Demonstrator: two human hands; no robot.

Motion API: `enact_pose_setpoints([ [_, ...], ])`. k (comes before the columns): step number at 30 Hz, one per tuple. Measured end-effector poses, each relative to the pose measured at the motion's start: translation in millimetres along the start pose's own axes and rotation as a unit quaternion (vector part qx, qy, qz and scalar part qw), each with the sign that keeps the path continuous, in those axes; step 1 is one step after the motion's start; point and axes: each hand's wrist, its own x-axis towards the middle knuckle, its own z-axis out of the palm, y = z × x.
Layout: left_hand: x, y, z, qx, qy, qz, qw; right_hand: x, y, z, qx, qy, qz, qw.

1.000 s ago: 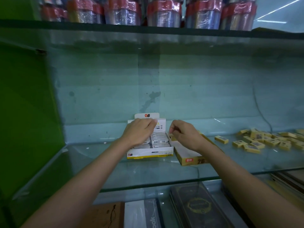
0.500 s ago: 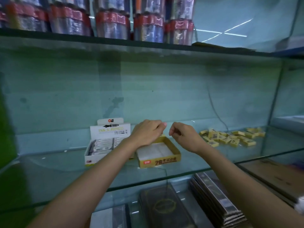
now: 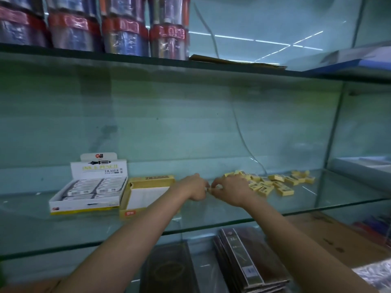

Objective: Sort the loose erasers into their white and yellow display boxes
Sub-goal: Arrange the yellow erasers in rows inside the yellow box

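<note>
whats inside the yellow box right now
The yellow box shows only a bare white floor, with no erasers visible. The left forearm covers its right front corner, so that part cannot be checked.

Two display boxes (white box, yellow box), two hands, four wrapped rolls.

Single head-worn wide-angle view, facing forward and slightly down, close upon glass shelf at arm's reach.
</note>
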Motion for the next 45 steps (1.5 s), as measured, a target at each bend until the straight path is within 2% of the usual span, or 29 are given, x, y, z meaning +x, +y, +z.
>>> enact_pose_setpoints([
  [5, -0.9, -1.1, -3.8, -0.067, 0.076, -0.032, 0.994, 6.8, -2.1, 1.1, 0.006, 0.009, -0.034, 0.999],
  [9, -11.4, -18.9, -19.0, -0.139, 0.130, -0.057, 0.980, 10.5, -6.1, -3.6, 0.081, 0.009, -0.079, 0.994],
  [11, -21.4, -31.2, -28.7, -0.168, 0.151, -0.063, 0.972, 12.0, -9.9, -4.7, 0.154, 0.008, -0.105, 0.982],
  [15, -50.0, -56.5, -42.7, -0.212, 0.120, -0.083, 0.966, 14.7, -31.2, -8.5, 0.359, -0.005, -0.161, 0.919],
  [18, -69.4, -74.1, -45.6, -0.215, 0.078, -0.092, 0.969, 19.1, -54.5, -8.4, 0.406, -0.005, -0.183, 0.895],
  [22, -83.3, -95.6, -40.5, -0.193, 0.034, -0.111, 0.974, 26.1, -78.3, 0.4, 0.380, -0.044, -0.210, 0.900],
  [28, -90.5, -111.9, -30.8, -0.213, 0.021, -0.111, 0.970, 36.2, -99.2, 5.0, 0.340, -0.091, -0.207, 0.913],
  [35, -86.9, -122.4, -27.1, -0.237, 0.001, -0.103, 0.966, 39.9, -107.8, 18.0, 0.272, -0.100, -0.192, 0.938],
  [45, -80.2, -138.8, -13.1, -0.269, 0.100, -0.108, 0.952, 34.1, -105.4, 19.6, 0.299, -0.077, -0.193, 0.931],
])
